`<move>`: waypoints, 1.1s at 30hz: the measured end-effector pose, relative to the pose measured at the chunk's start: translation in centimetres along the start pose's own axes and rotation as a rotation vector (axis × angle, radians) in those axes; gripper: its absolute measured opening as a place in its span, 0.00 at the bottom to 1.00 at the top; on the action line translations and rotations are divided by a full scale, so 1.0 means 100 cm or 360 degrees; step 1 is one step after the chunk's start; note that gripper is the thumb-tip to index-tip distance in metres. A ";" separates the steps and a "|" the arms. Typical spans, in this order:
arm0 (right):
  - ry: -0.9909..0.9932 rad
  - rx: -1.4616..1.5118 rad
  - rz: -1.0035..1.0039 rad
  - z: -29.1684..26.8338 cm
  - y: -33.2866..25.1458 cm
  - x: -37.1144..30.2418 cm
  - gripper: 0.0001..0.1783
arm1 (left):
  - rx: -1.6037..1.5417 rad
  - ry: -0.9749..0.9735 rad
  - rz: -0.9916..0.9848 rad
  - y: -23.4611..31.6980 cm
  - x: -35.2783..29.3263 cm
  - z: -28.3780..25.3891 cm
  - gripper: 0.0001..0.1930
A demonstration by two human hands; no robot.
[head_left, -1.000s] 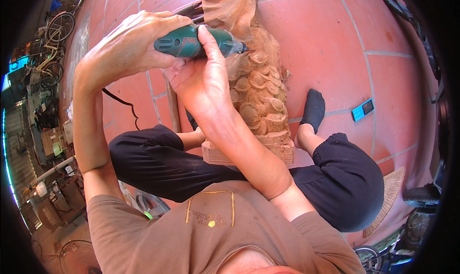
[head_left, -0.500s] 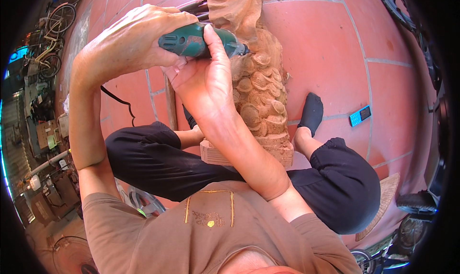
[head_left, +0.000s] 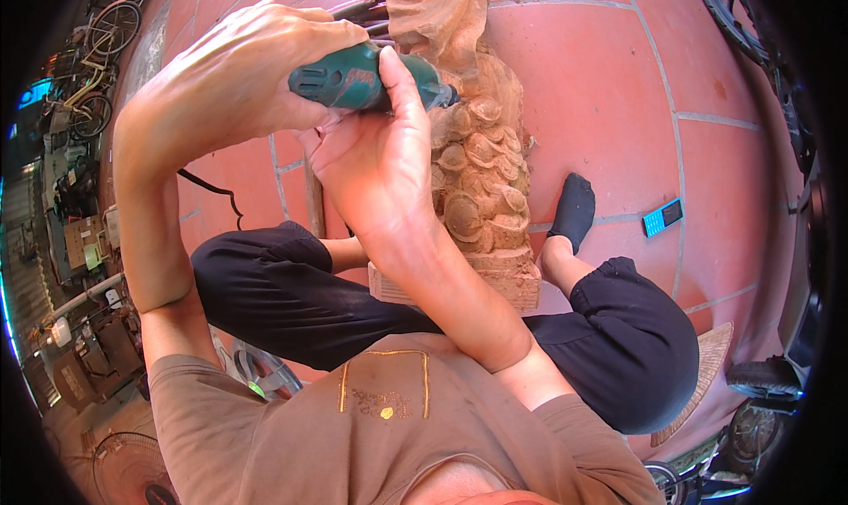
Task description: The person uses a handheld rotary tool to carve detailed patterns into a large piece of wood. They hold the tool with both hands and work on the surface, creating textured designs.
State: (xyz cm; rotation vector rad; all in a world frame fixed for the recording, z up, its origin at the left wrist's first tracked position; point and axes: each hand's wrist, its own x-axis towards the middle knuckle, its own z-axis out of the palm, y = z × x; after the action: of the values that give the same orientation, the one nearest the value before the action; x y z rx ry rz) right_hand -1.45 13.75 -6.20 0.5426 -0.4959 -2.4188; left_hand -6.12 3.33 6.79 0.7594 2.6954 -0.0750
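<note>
Left hand (head_left: 256,63), right hand (head_left: 380,147) wrap a green plastic cylindrical power tool (head_left: 346,81); seems stiff, fairly heavy; hold mid-barrel; underside hidden.

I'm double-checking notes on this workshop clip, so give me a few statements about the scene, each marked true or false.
1. The left hand and right hand both hold the green power tool. True.
2. The wooden carving has raised, rounded shapes. True.
3. The tool's narrow end points away from the carving. False: it points toward it.
4. A blue phone lies on the tiled floor. True.
5. The sock nearest the phone is white. False: it is dark.
</note>
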 end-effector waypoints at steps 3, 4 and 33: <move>0.0036 -0.0002 -0.0009 0.004 0.004 -0.004 0.17 | 0.0038 -0.0028 0.0023 0.000 -0.003 -0.002 0.33; 0.0033 -0.0009 -0.0003 0.004 0.005 -0.006 0.18 | 0.0049 -0.0029 0.0011 0.001 -0.005 -0.003 0.33; -0.0065 -0.0034 -0.0085 0.004 -0.003 -0.004 0.18 | 0.0163 -0.0003 -0.0003 0.013 0.005 0.000 0.31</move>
State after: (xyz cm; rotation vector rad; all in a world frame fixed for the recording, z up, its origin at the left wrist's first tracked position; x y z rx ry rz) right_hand -1.45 14.30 -5.88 0.5045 -0.4779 -2.4877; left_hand -5.81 4.71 6.64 0.7856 2.7078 -0.2153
